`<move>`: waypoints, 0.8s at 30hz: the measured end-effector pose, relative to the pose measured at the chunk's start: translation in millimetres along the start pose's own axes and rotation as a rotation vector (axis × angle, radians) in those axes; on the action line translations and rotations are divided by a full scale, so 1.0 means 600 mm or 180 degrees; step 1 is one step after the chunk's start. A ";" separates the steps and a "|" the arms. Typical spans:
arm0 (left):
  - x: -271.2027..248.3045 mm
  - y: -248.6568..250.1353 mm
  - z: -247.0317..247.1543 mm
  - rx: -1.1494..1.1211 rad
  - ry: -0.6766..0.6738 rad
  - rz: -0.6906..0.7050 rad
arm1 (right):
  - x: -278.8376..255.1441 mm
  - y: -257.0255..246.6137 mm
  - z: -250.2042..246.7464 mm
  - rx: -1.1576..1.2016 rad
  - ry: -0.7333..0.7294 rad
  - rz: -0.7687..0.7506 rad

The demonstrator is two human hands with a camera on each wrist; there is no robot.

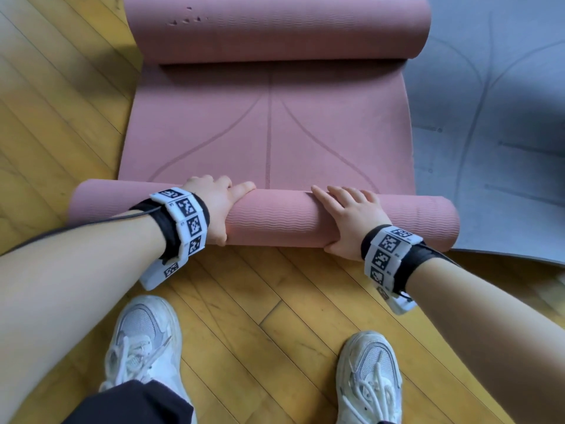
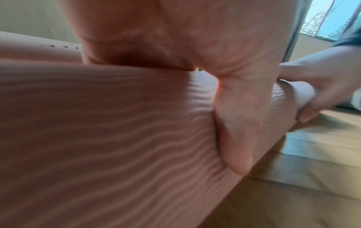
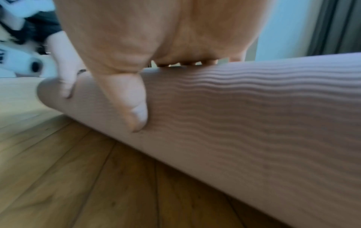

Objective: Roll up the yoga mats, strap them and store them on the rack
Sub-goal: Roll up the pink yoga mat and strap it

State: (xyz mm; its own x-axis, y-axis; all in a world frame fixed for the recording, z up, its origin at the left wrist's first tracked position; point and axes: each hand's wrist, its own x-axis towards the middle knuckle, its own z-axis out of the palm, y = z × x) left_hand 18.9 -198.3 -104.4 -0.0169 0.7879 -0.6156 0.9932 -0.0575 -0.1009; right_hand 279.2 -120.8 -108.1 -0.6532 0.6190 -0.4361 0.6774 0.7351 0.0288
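No readable text shows anywhere; the wristbands point(image 1: 186, 218) carry only black-and-white square marker patterns.

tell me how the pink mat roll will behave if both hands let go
The pink mat roll would likely spring open, since the far end curls by itself. Its wavy ribbed surface probably grips rather than slips. It looks soft, dented under the left thumb.
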 end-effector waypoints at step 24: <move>0.017 0.017 0.001 -0.0399 0.0507 -0.0125 | -0.005 -0.013 0.001 0.0278 -0.0001 0.0480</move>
State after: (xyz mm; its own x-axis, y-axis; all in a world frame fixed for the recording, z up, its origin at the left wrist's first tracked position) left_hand 28.7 -191.4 -112.0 -0.0475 0.8755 -0.4808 0.9989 0.0442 -0.0182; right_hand 276.2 -128.9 -107.6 -0.5419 0.7204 -0.4329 0.7945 0.6071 0.0158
